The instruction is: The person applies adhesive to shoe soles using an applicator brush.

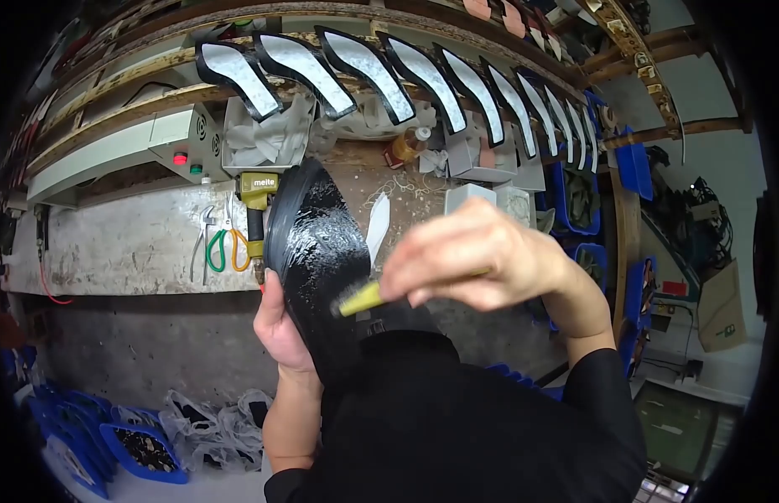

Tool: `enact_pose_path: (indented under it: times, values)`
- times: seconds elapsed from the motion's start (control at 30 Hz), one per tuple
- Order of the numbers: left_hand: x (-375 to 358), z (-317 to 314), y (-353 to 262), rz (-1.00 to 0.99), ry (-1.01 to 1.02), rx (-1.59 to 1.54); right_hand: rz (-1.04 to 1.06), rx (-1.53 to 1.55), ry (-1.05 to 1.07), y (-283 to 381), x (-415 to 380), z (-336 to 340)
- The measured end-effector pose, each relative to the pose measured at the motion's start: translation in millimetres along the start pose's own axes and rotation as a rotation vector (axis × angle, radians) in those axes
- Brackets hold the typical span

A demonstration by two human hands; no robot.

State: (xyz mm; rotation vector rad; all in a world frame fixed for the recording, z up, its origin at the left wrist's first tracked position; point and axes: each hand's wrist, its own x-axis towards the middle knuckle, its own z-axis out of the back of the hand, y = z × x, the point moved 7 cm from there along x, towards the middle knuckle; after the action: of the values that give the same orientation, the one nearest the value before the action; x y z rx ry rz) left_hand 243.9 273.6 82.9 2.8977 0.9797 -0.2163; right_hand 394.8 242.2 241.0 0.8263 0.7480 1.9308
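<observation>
Currently the glossy black leather shoe upper on its last (318, 251) is sitting clasped in the left hand (280, 327), sole side facing up. Just beside that grip, the right hand (469, 260) is pinching a yellow-handled brush (360, 298), bristles touching the wet-looking surface; much is shining already, though how much remains uncoated is unclear. Below, blue plastic bins (146, 453) are holding small dark pieces.

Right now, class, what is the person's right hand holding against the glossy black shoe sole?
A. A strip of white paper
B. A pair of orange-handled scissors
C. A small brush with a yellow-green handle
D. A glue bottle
C: the right hand grips a small brush with a yellow-green handle, its bristle end on the wet-looking black shoe sole, which the left hand supports from behind.
</observation>
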Motion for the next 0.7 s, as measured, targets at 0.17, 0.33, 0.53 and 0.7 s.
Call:
enact_pose_path:
  times: [0.17,0.33,0.53,0.7]
  values:
    - [1,-13,-5,-0.074,-0.016,0.093,-0.119,0.557,-0.344,-1,-27,12]
    - [0,3,2,-0.041,0.161,-0.034,-0.194,0.292,-0.55,6,-10,15]
    - [-3,18,7,-0.106,-0.047,0.001,-0.053,-0.088,-0.166,20,-6,-37]
    - [-6,35,0,-0.175,-0.12,0.004,0.062,0.219,-0.158,34,-17,-69]
